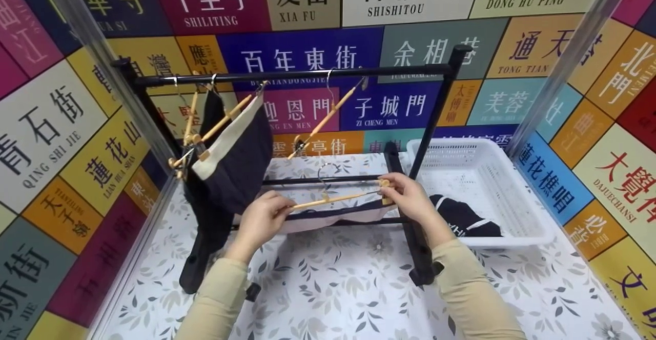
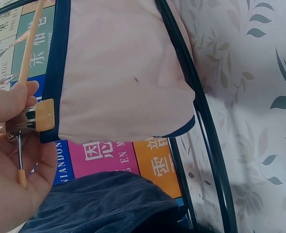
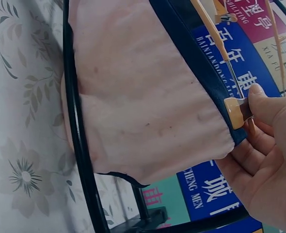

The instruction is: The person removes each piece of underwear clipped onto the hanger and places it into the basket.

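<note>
1. So both my hands are busy: left hand [image 1: 262, 222] has its fingers curled round one end of a wooden hanger [image 1: 310, 204], right hand [image 1: 408, 199] is pinching the clip at the other end

2. The pink garment [image 2: 119, 73] hangs off that hanger, low between the rack's uprights, and the near lower rail crosses right by it

3. Looks like the clipping is pretty much done on this one: left clip [image 2: 46, 115] is over the dark waistband at one end, right clip [image 3: 235, 112] at the other. Can't swear how firm either bite is

4. Not hung though, the hook stands free, well below the top bar [image 1: 292, 75], so I'd guess lifting it up there is what's left for this piece

5. Already up on the left: a dark garment with a cream band [image 1: 246, 145]. Stuff overlaps there, so I can't tell exactly how many are done

6. Right of that, a bare hanger [image 1: 333, 112] is on the bar, no clothes on it

7. Far right on the surface [image 1: 348, 288], the white basket [image 1: 505, 165] has black clothing [image 1: 464, 217] in it, which I'd count as left to do
</note>
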### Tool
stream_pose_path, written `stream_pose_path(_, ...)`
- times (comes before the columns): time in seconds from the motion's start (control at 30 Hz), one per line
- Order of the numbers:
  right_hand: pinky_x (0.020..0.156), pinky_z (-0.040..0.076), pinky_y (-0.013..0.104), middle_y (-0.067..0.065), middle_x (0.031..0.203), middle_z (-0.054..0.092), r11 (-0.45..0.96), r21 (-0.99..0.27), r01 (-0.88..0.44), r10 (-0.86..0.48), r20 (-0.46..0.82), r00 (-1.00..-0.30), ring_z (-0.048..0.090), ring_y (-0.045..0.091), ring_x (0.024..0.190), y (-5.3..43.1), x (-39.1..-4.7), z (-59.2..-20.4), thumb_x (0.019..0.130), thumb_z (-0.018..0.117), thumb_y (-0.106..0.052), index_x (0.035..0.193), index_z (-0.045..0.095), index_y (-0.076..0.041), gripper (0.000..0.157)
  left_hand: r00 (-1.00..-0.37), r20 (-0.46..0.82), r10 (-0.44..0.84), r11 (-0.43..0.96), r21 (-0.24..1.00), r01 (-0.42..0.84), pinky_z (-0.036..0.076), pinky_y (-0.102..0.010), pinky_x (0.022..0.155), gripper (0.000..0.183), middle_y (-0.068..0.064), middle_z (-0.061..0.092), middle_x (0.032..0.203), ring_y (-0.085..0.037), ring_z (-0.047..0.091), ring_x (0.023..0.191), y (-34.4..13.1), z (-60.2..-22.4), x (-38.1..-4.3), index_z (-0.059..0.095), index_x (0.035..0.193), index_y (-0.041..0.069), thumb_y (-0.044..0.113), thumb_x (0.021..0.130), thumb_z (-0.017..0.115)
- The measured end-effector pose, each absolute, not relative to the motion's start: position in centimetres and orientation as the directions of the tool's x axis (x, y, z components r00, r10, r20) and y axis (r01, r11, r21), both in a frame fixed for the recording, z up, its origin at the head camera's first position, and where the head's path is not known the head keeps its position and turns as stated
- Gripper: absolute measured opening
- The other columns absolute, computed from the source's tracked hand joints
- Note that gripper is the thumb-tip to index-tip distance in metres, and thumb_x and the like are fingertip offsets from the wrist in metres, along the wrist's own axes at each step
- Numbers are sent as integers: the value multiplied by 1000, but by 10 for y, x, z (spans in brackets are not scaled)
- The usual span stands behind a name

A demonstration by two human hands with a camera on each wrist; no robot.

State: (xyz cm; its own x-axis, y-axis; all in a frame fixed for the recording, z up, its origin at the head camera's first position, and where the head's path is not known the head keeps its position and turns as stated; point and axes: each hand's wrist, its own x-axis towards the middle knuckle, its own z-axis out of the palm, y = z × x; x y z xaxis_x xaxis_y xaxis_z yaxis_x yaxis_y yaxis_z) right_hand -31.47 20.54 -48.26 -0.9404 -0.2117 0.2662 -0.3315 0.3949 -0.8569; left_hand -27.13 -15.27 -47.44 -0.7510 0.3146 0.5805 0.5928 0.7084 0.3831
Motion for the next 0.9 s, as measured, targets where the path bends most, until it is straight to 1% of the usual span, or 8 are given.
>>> stream_pose_path(0.2, 69, 53, 24, 11, 97, 68, 391, -853, -344, -181, 295, -938, 66, 19, 84, 213, -305, -474, 94, 67, -7, 121, 63, 3, 30, -744, 579, 333, 689, 389, 612, 53, -35, 69, 10, 1, 65, 85, -17, 64, 78, -148, -471, -274, 77, 91, 15, 8, 84, 78)
stream_pose_path(0.37, 67, 54, 26, 10, 97, 69, 389, -850, -355, -158, 318, -935, 67, 19, 83, 221, -295, -464, 93, 68, -10, 123, 64, -1, 31, -725, 594, 348, 672, 381, 635, 52, -34, 68, 10, 1, 65, 86, -17, 63, 77, -142, -468, -276, 77, 92, 15, 8, 84, 77)
stream_pose_path(0.5, 67, 52, 23, 11, 98, 70, 395, -838, -377, -141, 350, -926, 66, 17, 83, 226, -290, -457, 92, 69, -11, 120, 66, -4, 29, -707, 611, 357, 662, 369, 653, 51, -34, 67, 11, 2, 66, 86, -16, 63, 76, -137, -463, -277, 76, 93, 15, 9, 84, 78)
stream_pose_path(0.6, 69, 52, 21, 14, 100, 71, 382, -838, -390, -129, 370, -920, 66, 14, 85, 230, -286, -452, 93, 69, -10, 119, 66, -2, 28, -697, 619, 363, 655, 362, 663, 52, -34, 68, 10, 2, 66, 87, -15, 64, 76, -134, -459, -277, 77, 94, 16, 10, 85, 77)
stream_pose_path(0.7, 72, 54, 21, 17, 101, 70, 364, -836, -411, -126, 393, -911, 66, 12, 86, 233, -283, -446, 93, 67, -7, 120, 65, 2, 28, -688, 624, 369, 655, 351, 669, 52, -34, 68, 10, 2, 66, 87, -15, 64, 76, -131, -453, -278, 77, 95, 17, 12, 86, 77)
stream_pose_path(0.9, 67, 53, 21, 16, 98, 69, 387, -825, -413, -112, 402, -909, 66, 10, 81, 237, -278, -433, 92, 66, -2, 121, 63, 3, 29, -672, 635, 381, 671, 311, 673, 52, -36, 66, 10, 1, 67, 88, -17, 65, 76, -126, -439, -278, 77, 95, 16, 12, 86, 76)
